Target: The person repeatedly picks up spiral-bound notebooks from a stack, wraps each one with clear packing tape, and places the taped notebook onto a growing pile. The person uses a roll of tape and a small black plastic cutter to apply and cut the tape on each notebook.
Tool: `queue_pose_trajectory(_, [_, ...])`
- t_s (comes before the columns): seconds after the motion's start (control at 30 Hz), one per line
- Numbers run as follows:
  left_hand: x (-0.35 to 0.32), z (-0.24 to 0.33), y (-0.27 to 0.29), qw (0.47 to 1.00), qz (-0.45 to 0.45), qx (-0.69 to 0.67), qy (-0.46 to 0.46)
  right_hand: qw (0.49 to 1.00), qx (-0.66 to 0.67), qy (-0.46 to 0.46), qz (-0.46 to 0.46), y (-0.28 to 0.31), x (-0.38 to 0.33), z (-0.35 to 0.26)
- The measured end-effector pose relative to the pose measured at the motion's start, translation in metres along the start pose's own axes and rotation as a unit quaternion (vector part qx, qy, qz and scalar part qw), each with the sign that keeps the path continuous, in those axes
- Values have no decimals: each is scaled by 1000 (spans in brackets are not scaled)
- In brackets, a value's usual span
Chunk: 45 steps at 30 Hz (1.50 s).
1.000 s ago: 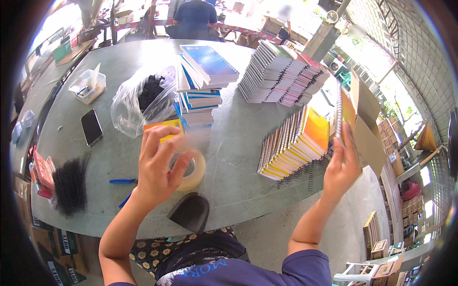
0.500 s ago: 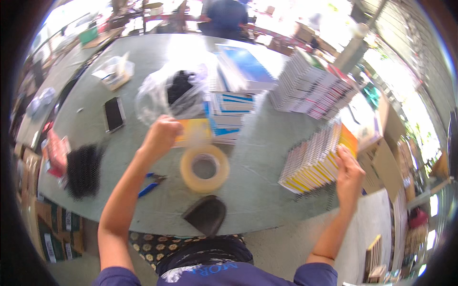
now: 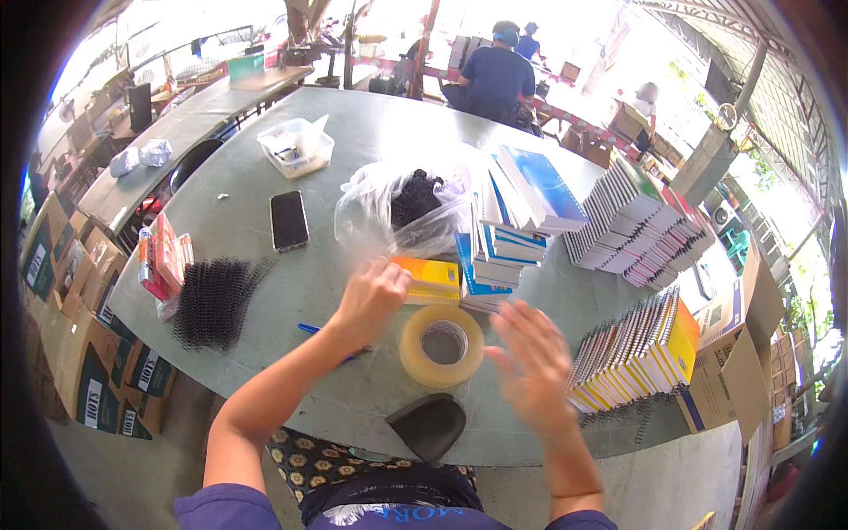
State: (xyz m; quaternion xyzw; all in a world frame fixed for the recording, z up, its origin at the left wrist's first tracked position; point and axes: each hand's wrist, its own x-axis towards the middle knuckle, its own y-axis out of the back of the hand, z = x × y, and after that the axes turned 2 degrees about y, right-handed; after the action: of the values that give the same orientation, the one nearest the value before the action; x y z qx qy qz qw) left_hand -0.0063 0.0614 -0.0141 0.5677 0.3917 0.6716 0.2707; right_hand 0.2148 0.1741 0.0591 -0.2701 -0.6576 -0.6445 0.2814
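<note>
My left hand [image 3: 373, 299] is closed, its fingers bent together at the left end of yellow-covered books [image 3: 428, 276]; anything inside the fingers is hidden. Slightly blurred, my right hand [image 3: 534, 364] hovers over the table with fingers stretched out and nothing in it. Between the hands lies a wide roll of clear tape [image 3: 410, 348]. A dark, round-ended flat piece [image 3: 430, 427] rests at the near edge. Blue-handled pliers [image 3: 309, 329] show partly behind my left forearm. To the right stands a row of spiral-bound yellow notebooks [image 3: 629, 360].
Behind the hands are a plastic bag [image 3: 364, 205] with black coils [image 3: 415, 200] and a stack of blue-covered books [image 3: 541, 187]. More bound books [image 3: 625, 216] and an open carton [image 3: 733, 353] stand right. Left are a phone [image 3: 289, 221], black spiral coils [image 3: 216, 302] and a plastic tub [image 3: 300, 163].
My right hand has let go of the yellow notebook row and moved left, toward the tape roll. My left hand now sits lower, beside the yellow-covered books. The view has shifted.
</note>
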Motion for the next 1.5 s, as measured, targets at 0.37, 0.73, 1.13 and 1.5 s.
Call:
queue_pose_trajectory(0.37, [-121,-126,57,868,-130,137,459,964,96,-156,-194,-60,-1,4])
queue_pose_trajectory(0.73, [-140,-140,45,919,73,104,374,969,89,-127,-193,-75,2,-3])
queue_pose_trajectory(1.13, [-64,27,26,905,54,-357,223,966,151,-167,-129,-97,7,-18])
queue_pose_trajectory(1.5, [-57,32,20,928,121,-275,219,964,190,-119,-141,-94,11,-14])
